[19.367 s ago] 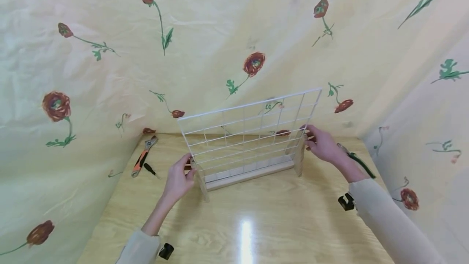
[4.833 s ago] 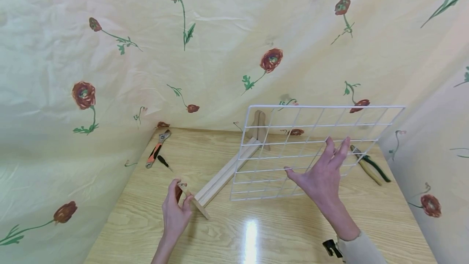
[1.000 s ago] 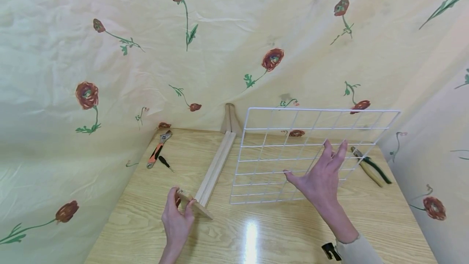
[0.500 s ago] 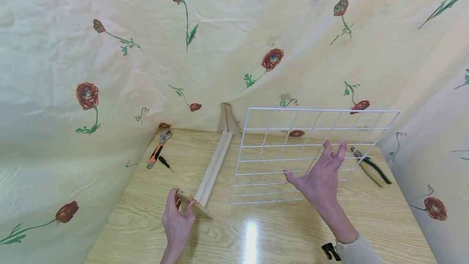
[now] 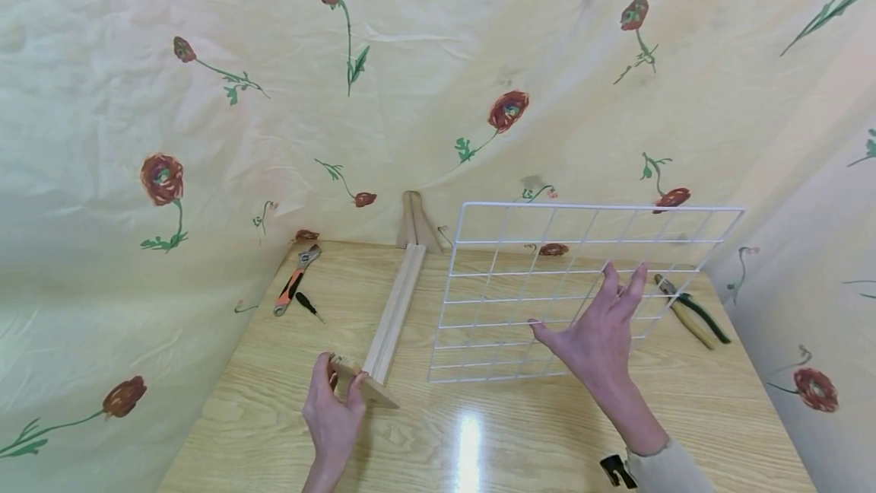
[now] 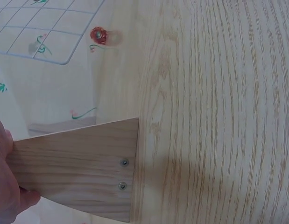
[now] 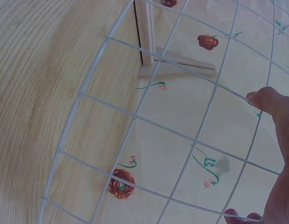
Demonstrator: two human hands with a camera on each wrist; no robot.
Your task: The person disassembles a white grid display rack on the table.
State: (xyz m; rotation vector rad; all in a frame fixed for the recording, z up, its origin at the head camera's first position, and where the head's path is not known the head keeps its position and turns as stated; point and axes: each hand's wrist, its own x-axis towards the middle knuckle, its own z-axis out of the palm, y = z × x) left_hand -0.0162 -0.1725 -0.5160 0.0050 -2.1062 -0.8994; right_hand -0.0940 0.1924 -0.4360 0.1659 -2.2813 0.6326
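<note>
My left hand grips the near end board of a wooden stand. In the left wrist view this tapered end board shows two screw heads near its wide edge. A long grooved bar runs from it to another tapered upright at the back. My right hand holds a white wire grid panel to the right of the stand, thumb and fingers spread against its wires. The panel is tilted and apart from the stand. In the right wrist view, the thumb and fingertips meet the wires.
An adjustable wrench with orange grips and a small black screwdriver lie at the back left of the wooden table. Pliers lie behind the panel at right. A flowered cloth hangs behind and beside the table.
Earlier the grid panel stood upright at the stand between both hands; my right hand now holds it off to the right. Over the last second the stand's far end has swung left.
</note>
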